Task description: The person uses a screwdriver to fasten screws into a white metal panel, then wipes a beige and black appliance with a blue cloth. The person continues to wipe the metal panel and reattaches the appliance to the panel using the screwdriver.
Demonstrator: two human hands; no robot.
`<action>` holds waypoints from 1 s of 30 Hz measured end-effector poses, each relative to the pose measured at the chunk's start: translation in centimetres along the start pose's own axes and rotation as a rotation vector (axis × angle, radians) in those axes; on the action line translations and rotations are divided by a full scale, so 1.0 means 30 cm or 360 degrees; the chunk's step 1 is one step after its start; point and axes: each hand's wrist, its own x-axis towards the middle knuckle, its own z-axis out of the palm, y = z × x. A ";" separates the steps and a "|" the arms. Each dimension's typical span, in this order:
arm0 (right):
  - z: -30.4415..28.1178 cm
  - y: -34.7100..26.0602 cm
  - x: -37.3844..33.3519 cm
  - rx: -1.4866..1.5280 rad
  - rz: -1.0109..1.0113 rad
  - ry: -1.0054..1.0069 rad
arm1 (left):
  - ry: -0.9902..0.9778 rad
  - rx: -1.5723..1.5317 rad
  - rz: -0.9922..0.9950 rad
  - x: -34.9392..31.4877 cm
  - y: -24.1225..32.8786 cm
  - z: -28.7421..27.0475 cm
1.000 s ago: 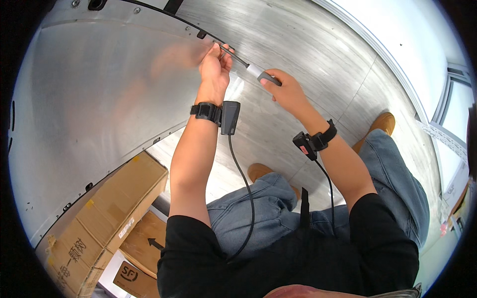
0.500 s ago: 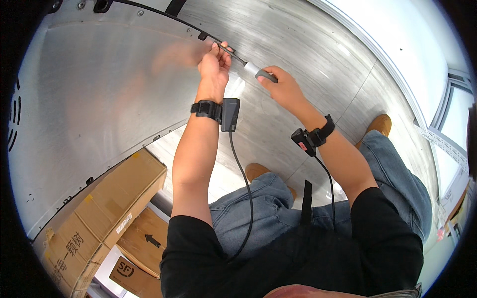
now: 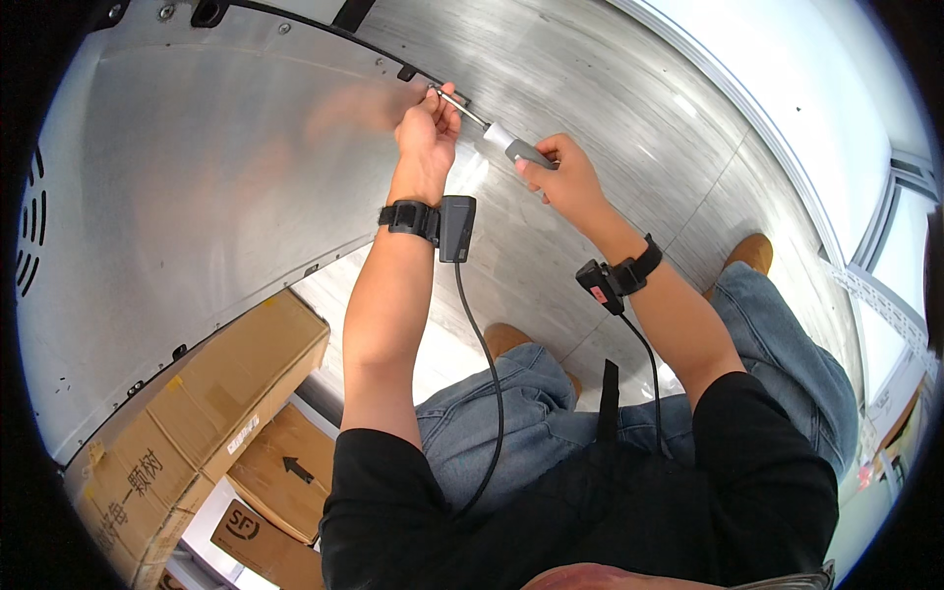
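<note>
A screwdriver (image 3: 503, 138) with a grey-and-white handle slants up and left to the upper right corner of a large brushed metal panel (image 3: 211, 167). My right hand (image 3: 570, 182) grips the rear of the handle between thumb and fingers. At the other end, my left hand (image 3: 430, 123) has its fingers closed in a pinch around the front of the metal shaft, against the panel's dark edge. Those fingers cover the tip, so I cannot tell whether a screw is there. Several screws (image 3: 284, 29) and dark clips line the panel's top edge.
Cardboard boxes (image 3: 211, 393) are stacked below the panel at the lower left. Grey wood-look floor (image 3: 629, 98) lies beyond my hands. White panelling (image 3: 787, 59) curves along the right. Black cables (image 3: 489, 374) run from boxes strapped to both wrists.
My right hand has shifted slightly back on the handle and its fingers have changed position, baring more of the grey grip. My left hand stays at the panel's corner.
</note>
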 end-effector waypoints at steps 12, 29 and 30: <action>-0.022 -0.075 -0.010 0.0375 0.0321 -0.0039 | -0.0020 -0.0005 -0.0030 0.010 0.002 -0.007; -0.027 -0.059 0.002 0.0530 0.0310 0.0018 | 0.0000 -0.0031 -0.0018 -0.011 -0.005 0.025; -0.029 -0.051 0.003 0.0539 0.0336 -0.0012 | -0.0003 -0.0050 -0.0045 -0.017 -0.010 0.030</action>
